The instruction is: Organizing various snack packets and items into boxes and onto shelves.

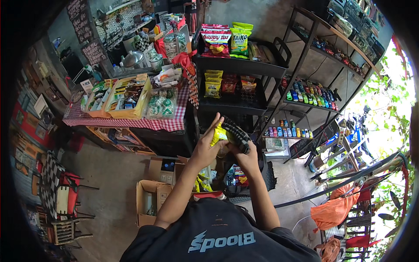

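My left hand (207,147) grips a small yellow snack packet (218,135) in front of my chest. Beside it, my right hand (245,156) is closed on a black-and-grey checked cloth (237,132), which touches the packet. Beyond both hands stands a black tiered cart (242,67). Its top tier carries red tortilla chip bags (215,42) and a green snack bag (240,42). Small yellow packets (213,86) and red packets (228,85) sit on the middle tier. The lower tier is partly hidden by my hands.
Open cardboard boxes (151,183) and a black bag with a chip bag (238,176) are on the floor near me. Left of the cart, a table with a red checked cloth (131,122) holds snack trays. At right stands a metal rack (302,49) with toy cars (311,95).
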Tool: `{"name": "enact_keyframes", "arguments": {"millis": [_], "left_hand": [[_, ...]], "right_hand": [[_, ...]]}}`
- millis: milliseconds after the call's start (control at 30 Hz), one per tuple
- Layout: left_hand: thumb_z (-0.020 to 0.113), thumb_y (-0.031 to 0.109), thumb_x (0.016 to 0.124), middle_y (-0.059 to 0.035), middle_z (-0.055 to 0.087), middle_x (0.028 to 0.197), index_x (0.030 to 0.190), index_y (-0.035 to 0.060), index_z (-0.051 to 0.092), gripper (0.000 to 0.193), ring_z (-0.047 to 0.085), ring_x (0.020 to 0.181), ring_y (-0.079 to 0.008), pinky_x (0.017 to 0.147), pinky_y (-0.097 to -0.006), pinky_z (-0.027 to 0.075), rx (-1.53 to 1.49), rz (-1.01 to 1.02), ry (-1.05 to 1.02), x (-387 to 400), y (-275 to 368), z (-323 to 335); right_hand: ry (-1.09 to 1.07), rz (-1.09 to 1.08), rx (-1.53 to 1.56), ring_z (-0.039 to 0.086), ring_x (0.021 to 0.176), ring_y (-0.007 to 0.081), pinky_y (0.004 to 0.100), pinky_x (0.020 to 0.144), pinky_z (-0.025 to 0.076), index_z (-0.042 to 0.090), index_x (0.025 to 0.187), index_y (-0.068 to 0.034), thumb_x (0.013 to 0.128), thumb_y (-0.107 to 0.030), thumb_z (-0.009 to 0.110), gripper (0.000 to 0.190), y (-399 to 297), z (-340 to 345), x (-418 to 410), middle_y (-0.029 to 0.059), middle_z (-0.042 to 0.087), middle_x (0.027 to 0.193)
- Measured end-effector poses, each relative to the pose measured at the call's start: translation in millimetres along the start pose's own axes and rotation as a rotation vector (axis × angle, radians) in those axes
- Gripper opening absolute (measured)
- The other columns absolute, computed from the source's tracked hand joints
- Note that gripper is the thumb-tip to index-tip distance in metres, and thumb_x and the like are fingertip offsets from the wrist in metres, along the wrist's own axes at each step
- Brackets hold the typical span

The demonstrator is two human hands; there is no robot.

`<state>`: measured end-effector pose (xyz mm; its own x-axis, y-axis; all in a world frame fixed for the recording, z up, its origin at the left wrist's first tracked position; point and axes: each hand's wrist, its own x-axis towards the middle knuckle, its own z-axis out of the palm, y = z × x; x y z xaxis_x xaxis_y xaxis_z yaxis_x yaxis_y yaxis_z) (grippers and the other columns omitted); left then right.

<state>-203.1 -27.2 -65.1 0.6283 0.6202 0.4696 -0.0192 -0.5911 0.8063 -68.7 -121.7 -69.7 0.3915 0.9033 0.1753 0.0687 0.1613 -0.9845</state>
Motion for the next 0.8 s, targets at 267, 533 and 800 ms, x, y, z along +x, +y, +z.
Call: {"name": "enact_keyframes", "arguments": {"millis": [267,533,800], "left_hand": [[0.058,0.012,0.094,-0.0137,0.052,0.135,0.126,-0.0029,0.048,0.036,0.053,0.116,-0.0177,0.1,-0.031,0.04,-0.423,-0.06,0.543,6,-3,7],[0.058,0.013,0.094,-0.0128,0.058,0.128,0.121,-0.0035,0.051,0.032,0.057,0.111,-0.0172,0.095,-0.0299,0.044,-0.536,-0.083,0.52,-1,-3,-2],[0.057,0.016,0.095,-0.0151,0.057,0.129,0.12,-0.0021,0.053,0.031,0.056,0.113,-0.0177,0.099,-0.031,0.041,-0.351,-0.065,0.361,-17,8,14]], "right_hand": [[0.141,0.119,0.342,0.047,0.095,0.0092,0.0246,0.087,0.039,0.05,0.119,-0.003,0.093,-0.019,0.06,0.032,17,53,-21,0.0015,0.054,0.105],[0.076,0.089,0.165,0.046,0.106,0.0127,0.0273,0.096,0.036,0.042,0.134,0.001,0.095,-0.012,0.053,0.042,25,54,-33,0.005,0.052,0.119],[0.123,0.008,0.329,0.045,0.088,0.0066,0.0234,0.079,0.04,0.05,0.113,-0.002,0.096,-0.015,0.052,0.021,3,40,-14,-0.0007,0.051,0.099]]}}
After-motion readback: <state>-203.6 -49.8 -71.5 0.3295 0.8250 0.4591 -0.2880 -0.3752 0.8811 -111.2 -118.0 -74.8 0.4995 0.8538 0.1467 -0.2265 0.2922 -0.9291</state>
